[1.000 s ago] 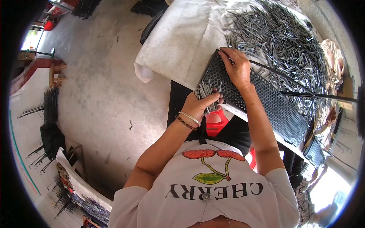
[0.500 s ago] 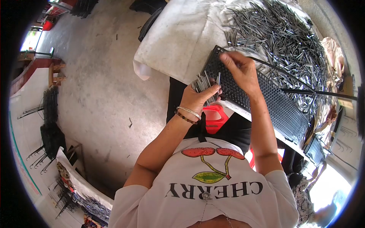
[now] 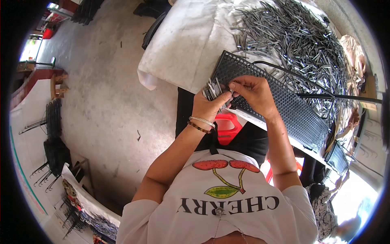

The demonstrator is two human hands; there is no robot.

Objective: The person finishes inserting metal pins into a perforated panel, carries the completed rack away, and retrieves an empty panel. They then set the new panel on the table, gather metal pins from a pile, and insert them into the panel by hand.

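My left hand (image 3: 207, 105), wearing two bracelets at the wrist, is closed around a bundle of thin grey metal strips (image 3: 213, 90). Its thumb lies across them. Just to the right, my right hand (image 3: 256, 94) pinches the end of a single metal strip (image 3: 231, 91) beside the left thumb. Both hands are close together, the fingertips almost meeting. Under and behind my right hand lies a black perforated tray (image 3: 284, 107) with rows of small holes, slanting along the table edge. A thin black rod (image 3: 290, 72) crosses above the tray.
A large heap of loose metal strips (image 3: 300, 44) covers the right side of the white-covered table (image 3: 178, 44). A red stool (image 3: 227, 128) shows between my legs. Black hooked racks (image 3: 53, 118) stand by the left wall. Another perforated tray (image 3: 337, 158) lies farther right.
My right hand has come down from the tray's upper end to my left hand and now pinches a strip there. The left hand keeps its bundle.
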